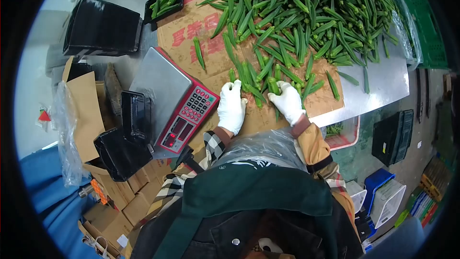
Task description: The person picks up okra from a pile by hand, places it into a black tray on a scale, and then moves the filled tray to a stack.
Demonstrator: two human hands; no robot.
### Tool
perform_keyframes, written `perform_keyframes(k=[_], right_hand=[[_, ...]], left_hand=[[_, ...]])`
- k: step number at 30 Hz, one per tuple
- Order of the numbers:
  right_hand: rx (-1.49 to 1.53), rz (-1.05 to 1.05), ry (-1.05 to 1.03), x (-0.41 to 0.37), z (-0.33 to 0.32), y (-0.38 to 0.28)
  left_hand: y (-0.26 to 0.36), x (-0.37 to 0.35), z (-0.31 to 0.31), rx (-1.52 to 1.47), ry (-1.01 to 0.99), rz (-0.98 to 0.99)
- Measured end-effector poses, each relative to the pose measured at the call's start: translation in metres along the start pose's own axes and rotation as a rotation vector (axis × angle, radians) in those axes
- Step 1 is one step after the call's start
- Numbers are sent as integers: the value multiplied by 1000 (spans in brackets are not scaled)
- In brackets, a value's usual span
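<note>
A large heap of green okra spreads over a sheet of brown cardboard on a metal table. My left hand, in a white glove, has its fingers curled at the near edge of the heap, with an okra pod poking out beyond the fingertips. To its right, my gloved right hand pinches another okra pod between thumb and fingers. Several loose pods lie between the two hands. One single okra pod lies apart on the cardboard to the left.
A red digital scale with a metal platform stands left of my hands. Behind it are a black tray of okra and a stack of black trays. More black trays sit by an open carton. A green crate is at right.
</note>
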State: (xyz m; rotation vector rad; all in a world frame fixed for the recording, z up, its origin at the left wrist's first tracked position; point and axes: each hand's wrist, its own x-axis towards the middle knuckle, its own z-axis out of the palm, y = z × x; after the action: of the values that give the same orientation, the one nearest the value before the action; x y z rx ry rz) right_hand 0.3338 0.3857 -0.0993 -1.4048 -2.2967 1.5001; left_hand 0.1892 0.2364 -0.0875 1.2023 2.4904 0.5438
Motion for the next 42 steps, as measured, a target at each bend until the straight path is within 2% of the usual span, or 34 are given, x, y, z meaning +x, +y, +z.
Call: perform_keyframes(k=[1,2,3,5,6,9,10,11,12,15,16,19,20,21,23,24,27,29,31,34,36,38,40,42], right_hand=[[225,150,-89,-3,-6,2],[536,94,-93,-4,-4,19],[640,73,-36,-10,-9,23],[709,264,-47,-15,-26,31],[1002,318,-14,-18,-24,28],[815,198,-27,-13,-15,11],[573,108,-53,-12,-10,4],[310,-161,129,-12,7,-2],[77,-221,156,-12,17,-12],[-491,-340,153,-2,49,-11],[-501,-292,109,-3,53,-11],[-301,-260,87,-17,38,-15],[-292,-247,82,-24,23,-18],[-203,-302,139,-30,8,-11],[-164,-170,218,-41,-26,-3],[-202,-101,284,-44,-39,8],[-305,40,382,-50,-68,28],[-290,29,345,-46,-63,39],[-293,173,277,-41,-52,22],[-326,218,308,-30,-36,20],[-340,247,300,-24,-37,15],[-217,147,342,-24,-41,31],[-33,8,407,-24,-45,53],[190,19,367,-26,-51,71]], left_hand=[[-3,2,1,-34,28,-5],[-7,5,2,-110,56,-47],[-9,10,4,-118,68,-71],[-10,15,9,-135,87,-123],[-6,18,3,-134,-2,-189],[-25,21,20,-161,47,-171],[-22,26,12,-240,2,-259],[-19,31,4,-319,-44,-347],[-15,36,-3,-397,-91,-435],[-7,44,-8,-474,28,-377],[3,49,-15,-513,-7,-409],[0,61,3,-406,58,-261],[1,65,5,-415,-7,-287],[7,68,7,-334,8,-256],[24,68,11,-173,37,-201],[41,70,-2,-116,-69,-234],[65,77,-7,30,-127,-186],[63,85,5,60,-142,-144],[66,91,1,92,-228,-120],[67,96,-3,118,-260,-89],[53,101,2,-56,-228,-93],[39,108,7,-196,-188,-95],[14,122,14,-521,-222,-155],[-3,126,5,-917,-309,-241]])
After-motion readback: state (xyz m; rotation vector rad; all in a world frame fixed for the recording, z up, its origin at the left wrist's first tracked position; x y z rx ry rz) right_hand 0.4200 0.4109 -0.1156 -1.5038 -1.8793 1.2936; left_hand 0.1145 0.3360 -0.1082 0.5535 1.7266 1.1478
